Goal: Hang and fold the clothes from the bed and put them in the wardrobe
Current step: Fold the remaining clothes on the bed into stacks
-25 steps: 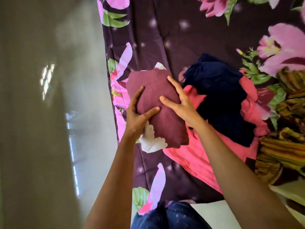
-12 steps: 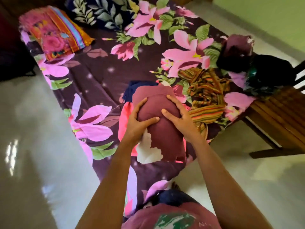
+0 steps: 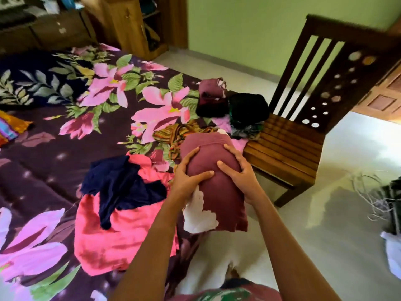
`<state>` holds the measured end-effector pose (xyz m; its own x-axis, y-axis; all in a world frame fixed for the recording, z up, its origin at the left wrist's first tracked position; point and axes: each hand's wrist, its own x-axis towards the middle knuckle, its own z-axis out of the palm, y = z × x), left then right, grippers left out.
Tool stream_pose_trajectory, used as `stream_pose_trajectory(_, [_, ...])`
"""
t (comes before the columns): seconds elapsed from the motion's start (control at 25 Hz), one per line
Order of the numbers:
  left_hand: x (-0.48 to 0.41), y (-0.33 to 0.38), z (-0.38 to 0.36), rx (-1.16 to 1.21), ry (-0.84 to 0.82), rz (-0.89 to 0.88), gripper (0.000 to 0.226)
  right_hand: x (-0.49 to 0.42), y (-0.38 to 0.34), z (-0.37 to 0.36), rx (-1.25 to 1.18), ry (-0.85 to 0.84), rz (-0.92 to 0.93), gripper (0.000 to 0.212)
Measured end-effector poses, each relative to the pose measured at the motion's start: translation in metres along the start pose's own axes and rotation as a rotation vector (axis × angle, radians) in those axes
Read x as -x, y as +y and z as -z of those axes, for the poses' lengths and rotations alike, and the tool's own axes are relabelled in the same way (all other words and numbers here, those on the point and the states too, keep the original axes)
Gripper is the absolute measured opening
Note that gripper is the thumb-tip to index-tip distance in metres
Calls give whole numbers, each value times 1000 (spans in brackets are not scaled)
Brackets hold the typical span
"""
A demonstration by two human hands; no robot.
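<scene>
I hold a folded maroon cloth bundle [image 3: 214, 187] between left hand [image 3: 187, 179] and right hand [image 3: 243, 173], both equally near. My spread fingers [image 3: 191, 156] curl round its sides. Its long axis runs straight away from my fingers, beside the floral bed [image 3: 65, 148]. A wooden wardrobe [image 3: 130, 25], likely its destination, stands well beyond them.

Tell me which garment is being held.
The folded maroon garment, between left hand and right hand; the navy garment and pink garment lie on the bed.
</scene>
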<state>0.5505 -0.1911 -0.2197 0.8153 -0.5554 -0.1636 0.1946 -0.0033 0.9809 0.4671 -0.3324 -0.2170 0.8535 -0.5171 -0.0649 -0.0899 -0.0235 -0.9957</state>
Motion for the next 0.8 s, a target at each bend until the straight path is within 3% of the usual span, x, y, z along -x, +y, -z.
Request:
stream_pose_trajectory(0.32, [-82,7,-140,-53,-58,20,68,-65,-6,143,17,65,-20,52])
stream_pose_trajectory(0.8, [-243,-19,-141,-18,29,165,67,-237,39,152,52,-29,-138,49])
